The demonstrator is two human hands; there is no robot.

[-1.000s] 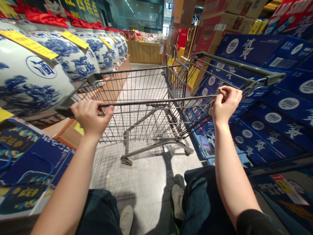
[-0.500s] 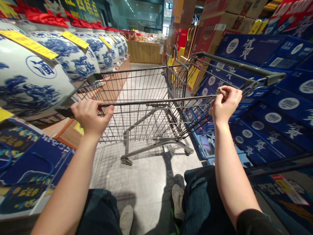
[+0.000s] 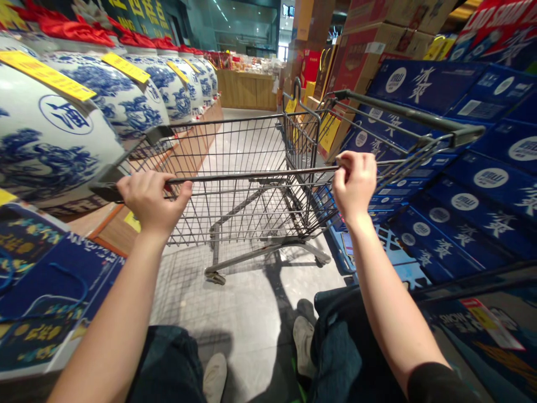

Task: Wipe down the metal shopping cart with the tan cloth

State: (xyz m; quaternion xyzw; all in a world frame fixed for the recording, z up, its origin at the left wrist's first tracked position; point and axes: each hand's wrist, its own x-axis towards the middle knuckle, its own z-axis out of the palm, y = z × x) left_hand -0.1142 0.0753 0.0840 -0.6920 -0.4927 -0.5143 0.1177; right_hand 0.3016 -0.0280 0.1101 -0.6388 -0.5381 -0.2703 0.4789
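A grey wire shopping cart (image 3: pixel 251 175) stands sideways in front of me, its basket showing nothing inside. My left hand (image 3: pixel 154 200) is wrapped round the left part of its near top rail, thumb on my side. On the same rail, further right, my right hand (image 3: pixel 356 184) is closed around a beige cloth (image 3: pixel 343 159). Only a small edge of that cloth shows at the fingertips; the rest is hidden in the hand. The cart's handle (image 3: pixel 419 115) extends at the right, beyond my right hand.
Large blue-and-white jars (image 3: pixel 79 134) with red cloth tops line a wooden ledge (image 3: pixel 107 226) on the left. Stacked blue cartons (image 3: pixel 465 201) rise on the right above a light-blue pallet (image 3: pixel 403 268). Dark blue gift bags (image 3: pixel 54 280) are at lower left, a wooden counter (image 3: pixel 247 89) far ahead.
My right hand has slid left along the rail with the cloth, toward the cart's middle. My left hand keeps its hold on the rail. The view has shifted very slightly.
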